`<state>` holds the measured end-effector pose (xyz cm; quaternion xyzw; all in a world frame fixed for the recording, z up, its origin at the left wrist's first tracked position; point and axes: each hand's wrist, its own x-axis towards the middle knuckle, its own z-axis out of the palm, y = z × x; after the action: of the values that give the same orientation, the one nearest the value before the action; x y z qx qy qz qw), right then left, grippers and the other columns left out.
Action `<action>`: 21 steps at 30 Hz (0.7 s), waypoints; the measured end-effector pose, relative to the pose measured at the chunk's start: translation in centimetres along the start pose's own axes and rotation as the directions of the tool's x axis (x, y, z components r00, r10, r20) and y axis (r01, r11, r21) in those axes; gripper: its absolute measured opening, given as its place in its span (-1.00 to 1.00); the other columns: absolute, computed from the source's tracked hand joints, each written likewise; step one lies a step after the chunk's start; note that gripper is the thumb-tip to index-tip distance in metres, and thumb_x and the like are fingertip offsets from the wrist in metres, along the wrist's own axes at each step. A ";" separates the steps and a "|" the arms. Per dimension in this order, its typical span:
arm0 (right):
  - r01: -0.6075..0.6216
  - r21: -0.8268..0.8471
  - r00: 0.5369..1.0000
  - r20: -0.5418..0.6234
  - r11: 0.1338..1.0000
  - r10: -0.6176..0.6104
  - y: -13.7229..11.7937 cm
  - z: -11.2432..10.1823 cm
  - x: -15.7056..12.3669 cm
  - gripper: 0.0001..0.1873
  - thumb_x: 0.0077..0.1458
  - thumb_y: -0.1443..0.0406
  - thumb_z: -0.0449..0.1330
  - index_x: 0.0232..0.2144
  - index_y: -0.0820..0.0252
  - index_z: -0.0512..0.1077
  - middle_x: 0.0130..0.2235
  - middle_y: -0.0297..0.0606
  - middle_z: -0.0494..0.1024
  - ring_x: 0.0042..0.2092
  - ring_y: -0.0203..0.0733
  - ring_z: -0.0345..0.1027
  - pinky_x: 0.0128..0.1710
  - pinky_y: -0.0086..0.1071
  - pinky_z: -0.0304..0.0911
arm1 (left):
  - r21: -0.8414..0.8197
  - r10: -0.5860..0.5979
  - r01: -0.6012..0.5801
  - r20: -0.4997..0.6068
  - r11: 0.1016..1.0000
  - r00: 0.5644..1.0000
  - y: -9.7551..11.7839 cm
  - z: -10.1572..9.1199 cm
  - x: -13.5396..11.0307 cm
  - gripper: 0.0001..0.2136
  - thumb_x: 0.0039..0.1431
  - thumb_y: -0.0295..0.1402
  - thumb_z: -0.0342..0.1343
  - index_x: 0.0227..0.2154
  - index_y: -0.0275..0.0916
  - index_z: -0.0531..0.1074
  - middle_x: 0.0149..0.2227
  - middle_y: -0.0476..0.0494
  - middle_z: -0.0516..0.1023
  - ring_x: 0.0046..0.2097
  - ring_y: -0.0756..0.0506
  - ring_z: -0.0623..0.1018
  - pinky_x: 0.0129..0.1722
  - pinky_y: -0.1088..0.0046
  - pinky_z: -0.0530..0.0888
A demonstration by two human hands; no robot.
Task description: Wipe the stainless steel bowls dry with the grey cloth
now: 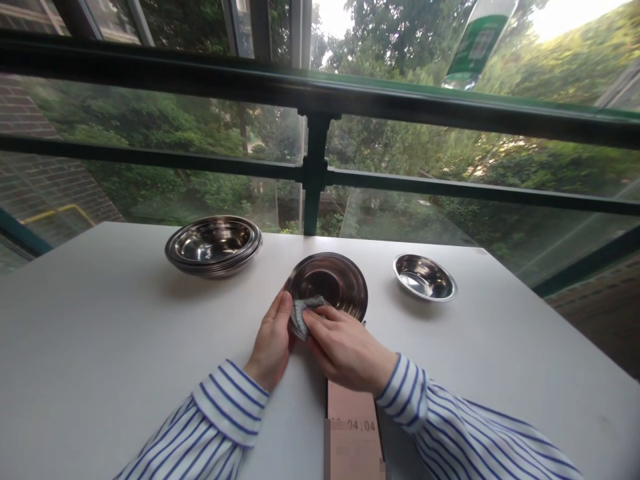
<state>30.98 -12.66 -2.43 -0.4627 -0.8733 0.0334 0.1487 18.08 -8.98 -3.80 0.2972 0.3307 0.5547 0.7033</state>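
A shiny metal bowl (pixel 327 270) is tilted up in front of me, its round face toward me. My left hand (pixel 271 337) grips its lower left rim, thumb on the near side and fingers hidden behind. In my right hand (pixel 350 347) a folded grey cloth (pixel 301 317) is pinched and pressed against the bowl's lower left edge. To the left stands a stack of several metal bowls (pixel 215 247). A single smaller-looking metal bowl (pixel 425 277) sits upright on the right.
The white table (pixel 125 333) ends at a dark green railing (pixel 315 167) with glass panes. A phone (pixel 353 427) showing a timer lies below my right hand. Upon the top rail stands a plastic bottle (pixel 477 47) with a green label.
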 end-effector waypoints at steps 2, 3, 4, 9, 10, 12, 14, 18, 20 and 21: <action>0.012 0.028 1.000 -0.029 1.000 -0.012 0.0 0.3 0.5 -0.60 0.14 0.32 -0.08 0.02 0.39 0.16 -0.03 -0.02 0.38 -0.03 -0.08 0.17 -0.06 -0.22 0.16 | -0.005 -0.018 0.018 -0.005 1.000 1.000 0.0 0.0 0.0 -0.70 0.02 -0.25 0.12 -0.18 -0.25 0.45 -0.15 -0.17 0.55 -0.09 -0.16 0.50 -0.03 0.26 0.37; 0.013 0.030 1.000 -0.023 0.999 -0.012 0.0 0.3 0.5 -0.61 0.15 0.32 -0.08 0.02 0.39 0.16 -0.03 -0.02 0.38 -0.03 -0.08 0.17 -0.06 -0.22 0.16 | -0.001 -0.025 0.025 -0.007 1.000 1.000 0.1 0.0 0.0 -0.70 0.02 -0.25 0.12 -0.19 -0.26 0.45 -0.15 -0.17 0.55 -0.09 -0.17 0.50 -0.03 0.26 0.37; 0.010 0.027 1.000 -0.003 1.000 -0.010 0.0 0.1 0.4 -0.63 0.14 0.31 -0.07 -0.01 0.37 0.18 -0.06 -0.04 0.40 -0.05 -0.08 0.19 -0.08 -0.23 0.17 | 0.004 -0.028 0.028 -0.007 1.000 1.000 0.1 -0.1 0.0 -0.70 0.02 -0.25 0.12 -0.18 -0.26 0.44 -0.15 -0.18 0.55 -0.10 -0.17 0.50 -0.04 0.25 0.37; -0.017 -0.031 0.994 0.112 0.999 0.021 0.3 -1.4 -0.7 -0.80 0.10 0.32 -0.03 -0.22 0.27 0.29 -0.27 -0.15 0.47 -0.19 -0.12 0.26 -0.21 -0.26 0.18 | 0.035 -0.021 0.021 -0.009 0.999 1.000 0.1 -0.1 0.0 -0.64 0.02 -0.21 0.11 -0.13 -0.29 0.42 -0.14 -0.21 0.55 -0.07 -0.20 0.48 -0.03 0.24 0.36; -0.012 -0.031 0.994 0.113 0.999 0.016 0.4 -1.5 -0.7 -0.79 0.10 0.32 -0.02 -0.21 0.27 0.28 -0.26 -0.15 0.47 -0.18 -0.12 0.26 -0.20 -0.25 0.17 | 0.042 -0.015 0.015 -0.012 0.999 1.000 0.1 -0.1 0.0 -0.63 0.02 -0.21 0.11 -0.12 -0.28 0.42 -0.15 -0.20 0.55 -0.07 -0.20 0.48 -0.02 0.24 0.36; 0.003 -0.004 0.996 0.088 1.000 -0.003 0.4 -1.2 -0.5 -0.74 0.11 0.32 -0.03 -0.13 0.29 0.25 -0.20 -0.13 0.46 -0.14 -0.11 0.24 -0.17 -0.25 0.17 | 0.063 0.008 -0.009 0.002 0.998 1.000 0.0 -0.1 0.1 -0.62 0.03 -0.19 0.10 -0.10 -0.26 0.42 -0.15 -0.18 0.55 -0.05 -0.19 0.47 0.00 0.24 0.33; 0.016 0.037 0.999 0.050 0.999 -0.018 0.5 -0.7 -0.2 -0.68 0.12 0.33 -0.04 -0.05 0.31 0.20 -0.13 -0.11 0.44 -0.08 -0.10 0.21 -0.13 -0.25 0.18 | 0.099 0.043 -0.046 0.038 0.994 0.998 -0.1 -0.3 0.2 -0.62 0.03 -0.19 0.10 -0.09 -0.22 0.41 -0.13 -0.15 0.54 -0.01 -0.17 0.44 0.04 0.27 0.30; 0.038 0.051 0.999 0.013 0.998 -0.039 0.6 -0.3 0.1 -0.63 0.13 0.33 -0.03 -0.01 0.35 0.16 -0.08 -0.06 0.41 -0.06 -0.10 0.20 -0.11 -0.26 0.19 | 0.174 0.115 -0.132 0.103 0.976 0.988 -0.2 -0.6 0.4 -0.65 0.06 -0.20 0.07 -0.07 -0.15 0.41 -0.04 -0.08 0.49 0.07 -0.13 0.38 0.09 0.34 0.23; 0.033 0.024 0.999 0.036 0.999 -0.034 0.6 -0.7 -0.1 -0.67 0.12 0.33 -0.03 -0.05 0.34 0.20 -0.13 -0.08 0.44 -0.10 -0.11 0.23 -0.12 -0.26 0.19 | 0.201 0.138 -0.158 0.111 0.967 0.984 -0.1 -0.8 0.5 -0.65 0.09 -0.21 0.04 -0.05 -0.15 0.39 0.00 -0.07 0.46 0.10 -0.12 0.34 0.10 0.35 0.21; 0.023 0.007 0.998 0.058 1.000 -0.024 0.6 -1.0 -0.3 -0.70 0.12 0.32 -0.02 -0.09 0.32 0.23 -0.17 -0.10 0.46 -0.13 -0.12 0.25 -0.13 -0.26 0.18 | 0.213 0.142 -0.163 0.114 0.963 0.983 -0.1 -0.8 0.5 -0.65 0.10 -0.22 0.03 -0.04 -0.16 0.39 0.02 -0.08 0.44 0.11 -0.13 0.32 0.11 0.34 0.20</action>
<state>31.89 -12.67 -1.68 -0.4508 -0.8825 0.0478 0.1253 17.58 -8.43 -4.44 0.4251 0.3319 0.5517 0.6362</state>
